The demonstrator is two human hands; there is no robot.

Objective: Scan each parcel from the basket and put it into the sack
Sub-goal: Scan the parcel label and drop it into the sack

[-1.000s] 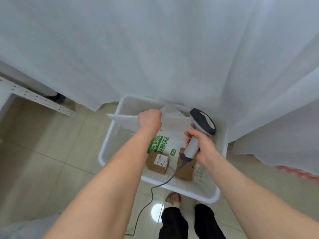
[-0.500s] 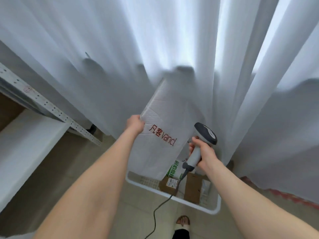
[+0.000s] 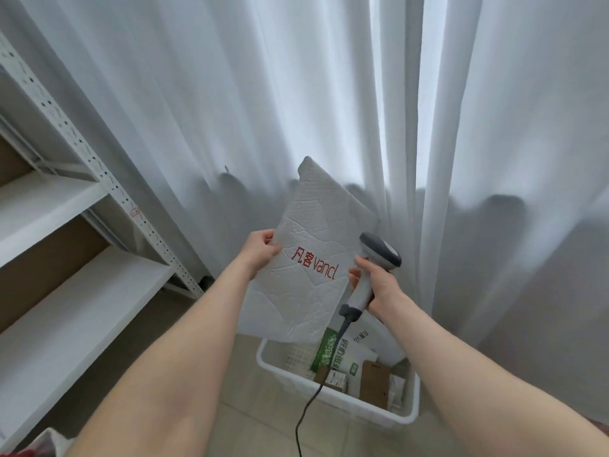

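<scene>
My left hand (image 3: 260,249) pinches the left edge of a flat white padded parcel (image 3: 316,235) with red lettering, held up tilted in front of the curtain. My right hand (image 3: 375,285) grips the handle of a grey and white barcode scanner (image 3: 379,252), whose head sits at the parcel's right edge. The scanner's dark cable (image 3: 306,413) hangs down past the basket. Below, the white plastic basket (image 3: 333,395) stands on the floor and holds a white and green bag (image 3: 336,354) and small brown cardboard boxes (image 3: 374,380). The sack is not clearly in view.
White curtains (image 3: 296,94) hang across the back. A white metal shelving unit (image 3: 66,225) with cardboard behind its shelves stands at the left. Beige tiled floor (image 3: 230,374) lies around the basket. A crumpled pale thing (image 3: 49,440) shows at the bottom left corner.
My left hand lifted the white parcel out of the basket and raised it up in front of the curtain. My right hand followed with the scanner. My view tilted upward.
</scene>
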